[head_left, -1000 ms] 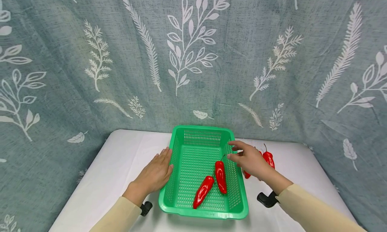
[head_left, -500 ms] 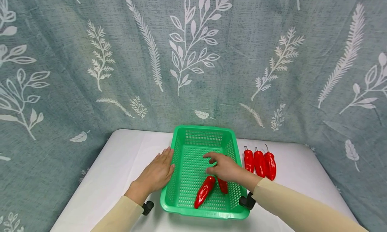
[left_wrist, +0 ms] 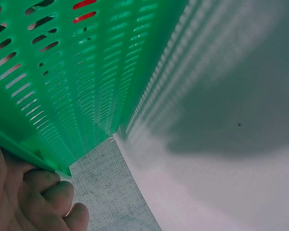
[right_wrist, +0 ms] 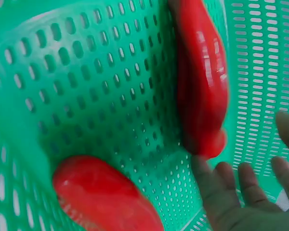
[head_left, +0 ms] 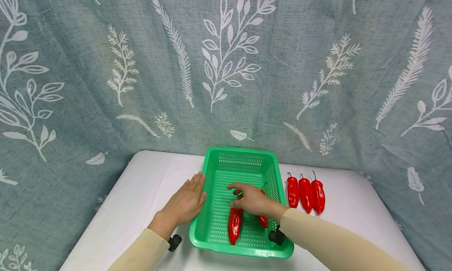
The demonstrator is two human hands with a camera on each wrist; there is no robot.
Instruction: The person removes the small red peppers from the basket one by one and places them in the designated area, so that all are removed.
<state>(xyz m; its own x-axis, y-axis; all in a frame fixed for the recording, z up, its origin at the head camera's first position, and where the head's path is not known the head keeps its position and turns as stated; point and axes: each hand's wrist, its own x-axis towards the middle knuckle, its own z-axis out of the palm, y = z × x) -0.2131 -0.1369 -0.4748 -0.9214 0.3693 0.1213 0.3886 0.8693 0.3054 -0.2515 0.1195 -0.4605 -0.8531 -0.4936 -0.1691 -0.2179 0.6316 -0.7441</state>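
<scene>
My left hand [head_left: 190, 202] rests flat with straight fingers against the left side of a green plastic basket [head_left: 243, 253]. In the left wrist view its fingers [left_wrist: 53, 197] lie by the basket's rim. My right hand [head_left: 251, 200] is low inside the basket, fingers spread. One fingertip touches the end of a red pepper [head_left: 234, 226], seen also as the upper pepper [right_wrist: 204, 72] in the right wrist view; its stem is hidden. A second red pepper [head_left: 263, 220] lies to the right, partly behind the right hand and wrist.
Three red peppers, the left one [head_left: 292, 192], the middle one [head_left: 305, 194] and the right one [head_left: 318, 196], lie side by side on the white table [head_left: 339, 231], right of the basket. A leaf-patterned grey-green cloth [head_left: 176, 66] hangs behind.
My right hand has moved left from the basket's right rim down to the left pepper, which has swung from slanted to nearly straight. My left hand keeps its place by the basket.
</scene>
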